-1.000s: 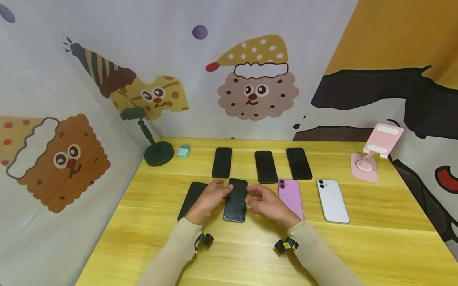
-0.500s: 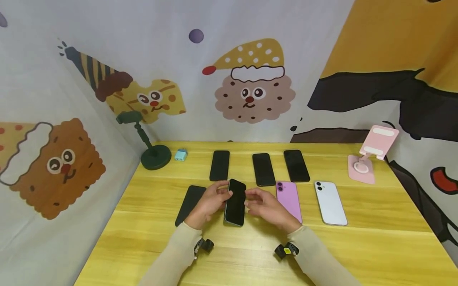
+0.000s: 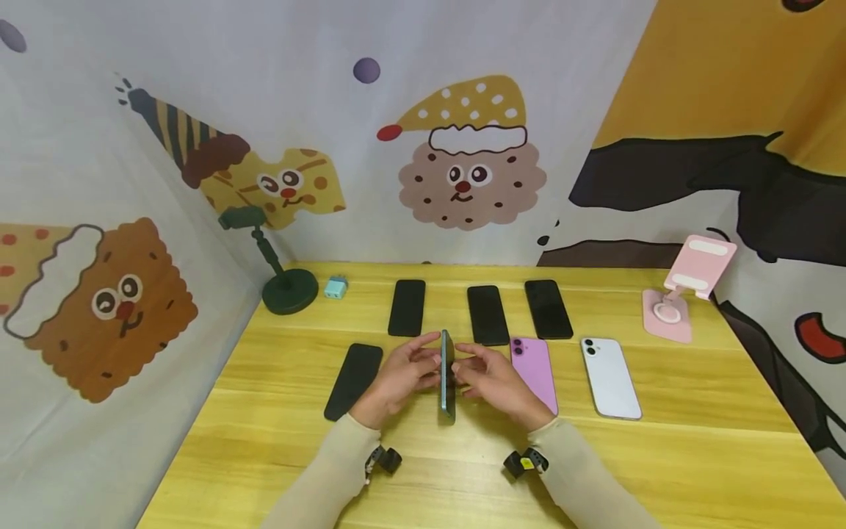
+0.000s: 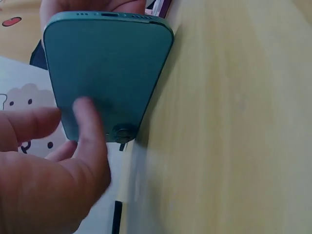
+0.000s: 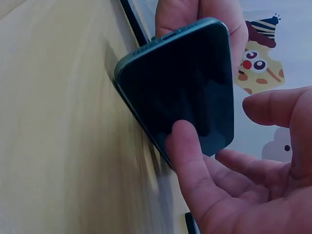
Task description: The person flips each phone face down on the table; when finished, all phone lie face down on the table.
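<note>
Between my hands a smartphone (image 3: 446,382) stands on its long side, green back to the left and dark screen to the right. Its lower long edge is close to the tabletop. My left hand (image 3: 406,378) has one finger against the back (image 4: 122,58), with its thumb at the upper edge in the left wrist view. From the other side, my right hand (image 3: 489,378) lays a fingertip over the dark screen (image 5: 180,83), and its thumb stands apart from the phone. Neither hand visibly wraps round both faces. A black phone (image 3: 353,380) lies beside my left hand, a pink phone (image 3: 535,373) beside my right.
At the back lie three dark phones, the leftmost (image 3: 406,308) nearest a light-blue charger (image 3: 335,287). A white phone (image 3: 611,378) lies on the right. A green stand (image 3: 289,291) and a pink stand (image 3: 667,314) occupy the back corners, before a printed cloth.
The phone was lying face up, then was tilted up in my left hand with its thumb on the screen. Now it stands on its side, and the left thumb has left the screen.
</note>
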Demonstrator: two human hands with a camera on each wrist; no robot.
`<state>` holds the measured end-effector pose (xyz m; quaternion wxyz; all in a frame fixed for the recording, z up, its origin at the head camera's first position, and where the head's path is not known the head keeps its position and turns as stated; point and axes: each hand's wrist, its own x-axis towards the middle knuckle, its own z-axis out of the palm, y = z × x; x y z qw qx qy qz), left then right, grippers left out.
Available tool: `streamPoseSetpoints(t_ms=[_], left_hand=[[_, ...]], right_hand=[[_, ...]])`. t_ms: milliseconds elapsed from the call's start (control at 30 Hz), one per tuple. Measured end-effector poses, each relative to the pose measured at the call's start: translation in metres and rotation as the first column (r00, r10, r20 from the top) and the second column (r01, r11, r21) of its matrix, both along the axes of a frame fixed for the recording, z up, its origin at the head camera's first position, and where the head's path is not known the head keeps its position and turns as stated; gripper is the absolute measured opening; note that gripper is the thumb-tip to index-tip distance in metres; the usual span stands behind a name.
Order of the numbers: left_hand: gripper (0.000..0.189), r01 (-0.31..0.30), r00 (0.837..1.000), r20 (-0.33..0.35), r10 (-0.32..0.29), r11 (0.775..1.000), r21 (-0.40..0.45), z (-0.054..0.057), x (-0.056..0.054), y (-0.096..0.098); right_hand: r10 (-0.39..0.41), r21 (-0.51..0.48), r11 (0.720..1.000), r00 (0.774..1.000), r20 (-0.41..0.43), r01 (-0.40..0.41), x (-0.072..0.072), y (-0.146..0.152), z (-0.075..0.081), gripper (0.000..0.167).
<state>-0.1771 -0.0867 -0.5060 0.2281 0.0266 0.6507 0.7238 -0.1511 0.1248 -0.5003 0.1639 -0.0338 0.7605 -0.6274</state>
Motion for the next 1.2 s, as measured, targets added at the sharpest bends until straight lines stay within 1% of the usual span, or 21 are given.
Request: streamPoseSetpoints(t_ms=[100,200,300,533,667,767,833,1000,1100,1200], left_hand=[[0.054,0.051,0.998,0.031,-0.051,0.999,0.007,-0.002,0.000,0.002],[0.057,0.105,0.993,0.053,-0.106,0.994,0.019,-0.003,0.000,0.004],[0.059,0.138,0.989,0.049,-0.139,0.990,0.030,-0.005,0.001,0.004],[0.059,0.177,0.984,0.029,-0.178,0.984,0.023,-0.003,0.002,0.009],[0.059,0.195,0.980,0.029,-0.196,0.981,0.018,0.000,0.002,0.010],[0.056,0.197,0.980,0.037,-0.197,0.980,0.012,0.000,0.001,0.009],[0.053,0.188,0.981,0.046,-0.188,0.982,-0.001,0.000,0.001,0.009],[0.051,0.135,0.990,0.051,-0.134,0.991,-0.024,-0.001,-0.001,0.006],[0.053,0.109,0.993,0.044,-0.108,0.994,-0.027,-0.001,-0.002,0.004],[0.060,0.102,0.994,0.051,-0.101,0.994,-0.034,-0.001,-0.002,0.002]], right_hand=[[-0.024,0.001,1.000,1.000,-0.015,0.024,0.001,-0.001,0.000,0.058],[-0.044,0.001,0.999,0.999,-0.030,0.044,0.002,-0.002,0.001,0.055],[-0.048,0.002,0.999,0.998,-0.042,0.048,0.003,-0.002,0.000,0.056],[-0.053,0.014,0.998,0.998,-0.024,0.053,0.002,0.003,-0.001,0.065],[-0.059,0.015,0.998,0.998,-0.006,0.060,0.000,0.006,0.000,0.064],[-0.087,0.010,0.996,0.996,0.008,0.087,0.000,0.009,0.002,0.060],[-0.107,0.016,0.994,0.994,0.010,0.107,0.000,0.012,0.003,0.058],[-0.131,0.031,0.991,0.991,-0.005,0.132,0.001,0.014,0.004,0.058],[-0.146,0.016,0.989,0.989,-0.003,0.146,0.001,0.014,0.004,0.057],[-0.158,-0.003,0.987,0.987,0.005,0.158,0.000,0.011,0.003,0.055]])
